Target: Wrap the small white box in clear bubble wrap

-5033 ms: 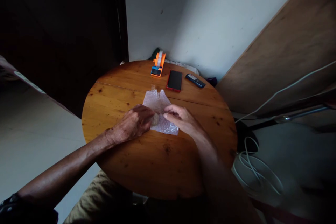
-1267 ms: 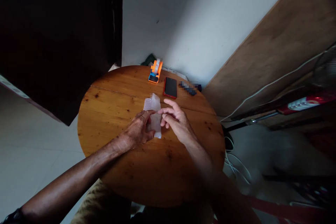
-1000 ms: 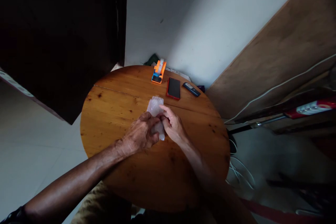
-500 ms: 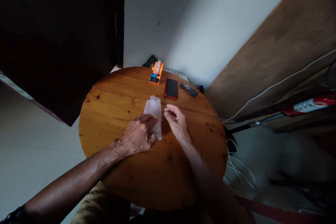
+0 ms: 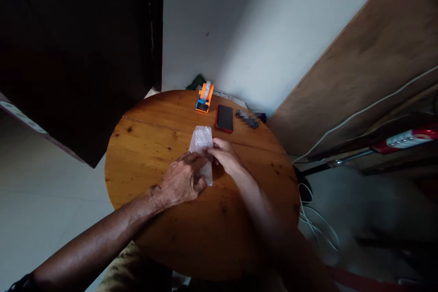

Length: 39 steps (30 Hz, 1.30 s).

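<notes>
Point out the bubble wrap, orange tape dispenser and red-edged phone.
Bubble wrap (image 5: 203, 135): head view, on its far part, beyond the hands.
Orange tape dispenser (image 5: 205, 96): head view, mid-body.
Red-edged phone (image 5: 224, 117): head view, middle of the dark screen.

Wooden table, shiny plastic bubble wrap.
The table is knotty and softly glossy; at its far edge, a plastic tape dispenser; behind the table, a matt wall; to the table's right, a dull wooden board.
</notes>
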Each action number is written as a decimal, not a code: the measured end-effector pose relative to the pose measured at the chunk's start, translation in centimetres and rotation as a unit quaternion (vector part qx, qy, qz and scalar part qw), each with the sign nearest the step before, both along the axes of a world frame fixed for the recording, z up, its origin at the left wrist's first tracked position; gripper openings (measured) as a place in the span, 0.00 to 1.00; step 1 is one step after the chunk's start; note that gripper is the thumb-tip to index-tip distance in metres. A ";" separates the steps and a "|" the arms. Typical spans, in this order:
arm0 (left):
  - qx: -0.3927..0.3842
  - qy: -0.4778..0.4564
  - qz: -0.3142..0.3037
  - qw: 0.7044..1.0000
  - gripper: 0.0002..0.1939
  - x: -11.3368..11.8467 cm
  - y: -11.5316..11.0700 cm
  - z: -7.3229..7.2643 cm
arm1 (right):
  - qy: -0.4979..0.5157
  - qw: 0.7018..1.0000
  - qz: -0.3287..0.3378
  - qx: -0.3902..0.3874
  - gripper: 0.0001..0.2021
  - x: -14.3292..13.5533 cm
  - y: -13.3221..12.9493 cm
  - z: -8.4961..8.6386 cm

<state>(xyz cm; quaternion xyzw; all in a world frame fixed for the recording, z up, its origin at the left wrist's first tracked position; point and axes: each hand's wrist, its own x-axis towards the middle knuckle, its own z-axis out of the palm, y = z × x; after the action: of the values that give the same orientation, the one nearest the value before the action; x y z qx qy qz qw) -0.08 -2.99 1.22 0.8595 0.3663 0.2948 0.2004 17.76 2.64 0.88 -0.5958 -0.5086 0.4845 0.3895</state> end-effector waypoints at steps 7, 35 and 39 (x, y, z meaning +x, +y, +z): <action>-0.006 -0.018 0.009 1.000 0.23 0.0 0.0 -0.3 | 0.098 0.994 0.000 0.057 0.11 -0.4 -1.0 0.0; 0.010 -0.035 0.132 0.991 0.34 -0.9 -0.6 -0.6 | -0.198 0.919 0.150 0.306 0.07 1.3 -7.8 1.1; 0.002 -0.087 0.022 0.996 0.19 -1.3 0.4 -1.5 | -0.250 0.873 0.180 0.378 0.12 2.0 -8.4 0.1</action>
<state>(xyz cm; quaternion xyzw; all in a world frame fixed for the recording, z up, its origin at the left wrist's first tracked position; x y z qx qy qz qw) -1.41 -2.61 -0.25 0.8228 0.3660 0.3734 0.2230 19.80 -5.80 0.93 -0.4023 -0.8316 0.1520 0.3514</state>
